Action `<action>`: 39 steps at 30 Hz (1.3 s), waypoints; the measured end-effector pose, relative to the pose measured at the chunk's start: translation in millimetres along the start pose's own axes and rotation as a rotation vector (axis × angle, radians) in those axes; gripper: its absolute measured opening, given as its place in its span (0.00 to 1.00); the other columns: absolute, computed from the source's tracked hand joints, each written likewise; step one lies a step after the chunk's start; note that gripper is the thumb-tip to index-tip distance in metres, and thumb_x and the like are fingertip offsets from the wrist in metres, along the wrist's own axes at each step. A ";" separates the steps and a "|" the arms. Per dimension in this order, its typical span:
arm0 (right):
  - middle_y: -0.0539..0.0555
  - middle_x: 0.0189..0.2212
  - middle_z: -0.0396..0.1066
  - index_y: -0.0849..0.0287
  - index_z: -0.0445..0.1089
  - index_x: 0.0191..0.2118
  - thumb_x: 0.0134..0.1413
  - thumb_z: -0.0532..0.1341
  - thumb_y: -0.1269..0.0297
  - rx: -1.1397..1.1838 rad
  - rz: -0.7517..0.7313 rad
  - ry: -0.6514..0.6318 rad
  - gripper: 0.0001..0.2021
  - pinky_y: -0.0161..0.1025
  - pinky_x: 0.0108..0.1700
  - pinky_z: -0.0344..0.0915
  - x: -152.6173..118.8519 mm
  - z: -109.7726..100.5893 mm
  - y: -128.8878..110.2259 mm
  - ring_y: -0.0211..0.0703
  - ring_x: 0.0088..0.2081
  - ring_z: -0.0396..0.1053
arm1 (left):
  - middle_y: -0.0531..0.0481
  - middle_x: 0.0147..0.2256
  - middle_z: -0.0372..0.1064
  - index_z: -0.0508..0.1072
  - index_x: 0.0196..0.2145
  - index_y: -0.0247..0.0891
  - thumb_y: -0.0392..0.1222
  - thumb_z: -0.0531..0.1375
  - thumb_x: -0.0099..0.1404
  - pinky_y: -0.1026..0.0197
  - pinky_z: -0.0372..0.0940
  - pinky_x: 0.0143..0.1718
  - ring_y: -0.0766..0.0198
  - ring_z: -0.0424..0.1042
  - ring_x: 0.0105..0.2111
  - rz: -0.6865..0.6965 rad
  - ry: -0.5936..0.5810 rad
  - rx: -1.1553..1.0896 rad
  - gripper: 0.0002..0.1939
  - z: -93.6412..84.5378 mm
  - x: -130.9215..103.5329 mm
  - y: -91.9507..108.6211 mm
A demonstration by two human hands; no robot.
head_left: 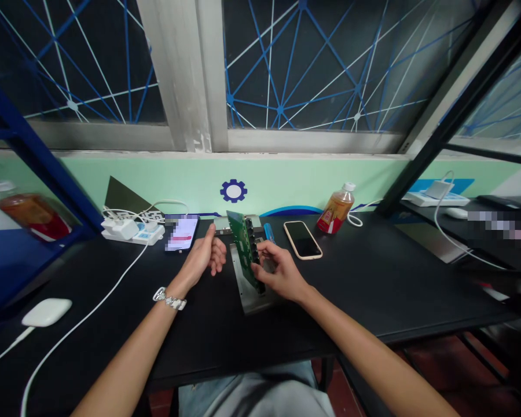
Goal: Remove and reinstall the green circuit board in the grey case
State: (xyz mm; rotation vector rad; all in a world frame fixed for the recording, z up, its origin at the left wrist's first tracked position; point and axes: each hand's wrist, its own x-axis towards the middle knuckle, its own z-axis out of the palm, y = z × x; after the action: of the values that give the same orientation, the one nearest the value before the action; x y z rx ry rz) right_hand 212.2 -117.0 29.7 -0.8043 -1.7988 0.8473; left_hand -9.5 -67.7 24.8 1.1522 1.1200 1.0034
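Note:
A green circuit board (pixel 242 246) stands tilted on edge, with a row of black parts along its right side. My right hand (pixel 280 272) pinches that side between thumb and fingers. Under the board lies a flat grey metal plate (pixel 254 304), partly hidden by the board and my hand. Just left of the board, my left hand (pixel 208 255) is raised off the desk, empty, thumb up and apart from loosely curled fingers. Behind the board sits another flat metal piece (pixel 223 225), and beside it a blue object (pixel 269 233) whose kind I cannot make out.
A phone (pixel 303 240) and a drink bottle (pixel 336 208) are on the right of the black desk (pixel 351 301). A lit phone (pixel 183 233) and a white power strip (pixel 132 230) stand left. A white cable (pixel 99 304) crosses the left side near a white rounded device (pixel 47 313).

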 end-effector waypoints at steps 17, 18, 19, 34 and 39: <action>0.56 0.43 0.64 0.47 0.77 0.51 0.59 0.61 0.72 -0.412 -0.223 0.127 0.18 0.50 0.51 0.63 10.8 -29.6 1.3 0.50 0.48 0.65 | 0.45 0.40 0.76 0.69 0.59 0.45 0.37 0.67 0.61 0.70 0.71 0.26 0.65 0.77 0.30 -0.033 -0.359 -0.217 0.29 -19.9 -20.4 21.9; 0.55 0.38 0.63 0.46 0.76 0.53 0.60 0.59 0.71 -0.383 -0.200 0.115 0.19 0.47 0.46 0.64 10.3 -29.2 3.0 0.47 0.42 0.65 | 0.45 0.41 0.76 0.67 0.62 0.47 0.36 0.68 0.61 0.70 0.70 0.26 0.66 0.77 0.31 -0.040 -0.379 -0.207 0.33 -20.2 -20.8 20.4; 0.53 0.35 0.62 0.47 0.74 0.56 0.62 0.57 0.71 -0.347 -0.173 0.093 0.20 0.44 0.42 0.64 9.5 -28.3 4.5 0.44 0.37 0.64 | 0.45 0.43 0.75 0.65 0.64 0.48 0.35 0.68 0.60 0.71 0.69 0.26 0.66 0.77 0.32 -0.049 -0.401 -0.195 0.36 -20.4 -20.7 18.5; 0.55 0.41 0.57 0.53 0.54 0.70 0.64 0.57 0.49 -0.115 -0.219 -0.194 0.33 0.46 0.44 0.65 -2.4 -7.5 -9.4 0.46 0.40 0.60 | 0.44 0.60 0.66 0.68 0.61 0.46 0.30 0.56 0.61 0.53 0.66 0.47 0.55 0.70 0.49 -0.068 -0.602 -0.354 0.31 6.0 -11.4 -8.8; 0.55 0.42 0.58 0.52 0.57 0.68 0.57 0.65 0.56 -0.154 -0.248 -0.166 0.34 0.44 0.40 0.66 -3.2 1.0 -12.2 0.45 0.39 0.61 | 0.45 0.60 0.66 0.71 0.57 0.42 0.33 0.54 0.59 0.51 0.63 0.47 0.52 0.68 0.50 -0.070 -0.544 -0.439 0.27 13.7 -6.0 -22.8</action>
State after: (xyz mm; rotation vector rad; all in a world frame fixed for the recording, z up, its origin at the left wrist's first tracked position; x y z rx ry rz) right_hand 210.5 -126.4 38.0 -0.6039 -2.0808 0.6337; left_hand 3.6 -79.0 3.7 0.9368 0.4716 0.7627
